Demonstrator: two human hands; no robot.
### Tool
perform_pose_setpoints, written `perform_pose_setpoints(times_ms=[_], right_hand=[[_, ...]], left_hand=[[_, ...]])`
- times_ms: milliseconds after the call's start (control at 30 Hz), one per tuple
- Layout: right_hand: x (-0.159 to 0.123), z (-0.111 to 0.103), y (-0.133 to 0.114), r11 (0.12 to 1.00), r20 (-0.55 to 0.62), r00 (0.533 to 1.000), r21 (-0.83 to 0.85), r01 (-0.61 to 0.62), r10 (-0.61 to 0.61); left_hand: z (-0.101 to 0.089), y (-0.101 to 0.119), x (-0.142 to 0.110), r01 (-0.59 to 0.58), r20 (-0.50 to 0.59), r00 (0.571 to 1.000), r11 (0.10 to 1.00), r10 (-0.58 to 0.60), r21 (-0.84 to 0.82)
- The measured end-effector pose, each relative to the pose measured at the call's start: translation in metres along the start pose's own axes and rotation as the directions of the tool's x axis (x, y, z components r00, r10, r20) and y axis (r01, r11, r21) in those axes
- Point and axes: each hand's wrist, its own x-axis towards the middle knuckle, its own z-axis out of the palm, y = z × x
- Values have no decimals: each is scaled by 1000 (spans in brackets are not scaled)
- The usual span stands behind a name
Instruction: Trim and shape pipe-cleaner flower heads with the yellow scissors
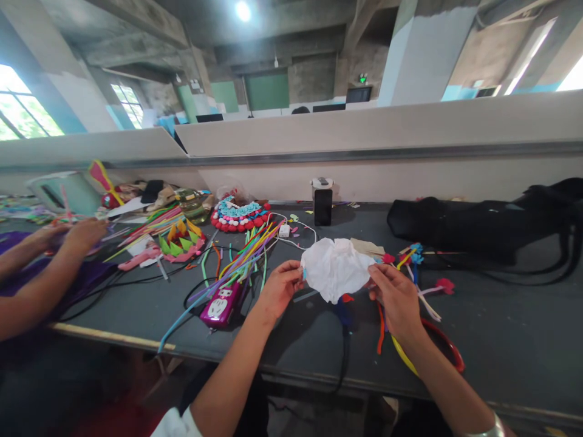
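A crumpled white sheet of paper point(336, 267) is held up just above the dark table point(501, 328) between both my hands. My left hand point(281, 286) pinches its left edge with fingers closed. Its right edge is gripped by my right hand point(397, 297), also closed. Under the paper lie coloured pipe cleaners and small felt flowers point(412, 255), with red and yellow hoops point(437, 346) beneath my right wrist.
A bundle of coloured pipe cleaners point(241, 255), a purple power strip point(221, 306), a red and blue beaded piece point(239, 215) and a green and yellow crown shape point(182, 240) lie left. A black bag point(478, 224) lies right. Another person's hands point(68, 237) work at far left.
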Motion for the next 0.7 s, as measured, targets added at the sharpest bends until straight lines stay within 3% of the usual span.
perform_pose_setpoints(times_ms=[233,367,433,567,633,700], right_hand=[[4,-2,3,1000,-1,1000,-28,1,-1],[4,-1,5,998,30,1000,-65,0,2],[4,0,5,996,58,998,-87,3,2],[3,-1,3,992,66,998,-127,25,-17],[3,-2,2,989,63,998,-144,33,-25],[3,-3,1,987,68,997,-155,35,-25]], left_hand=[[0,4,-1,-46,-57,997,994,52,98],[-2,3,1,-122,-117,982,974,146,190],[-6,4,4,-193,-172,955,949,240,250],[-13,10,10,-315,-247,859,843,449,436],[-13,13,11,-349,-224,820,769,527,536],[-10,14,11,-370,-147,809,687,569,626]])
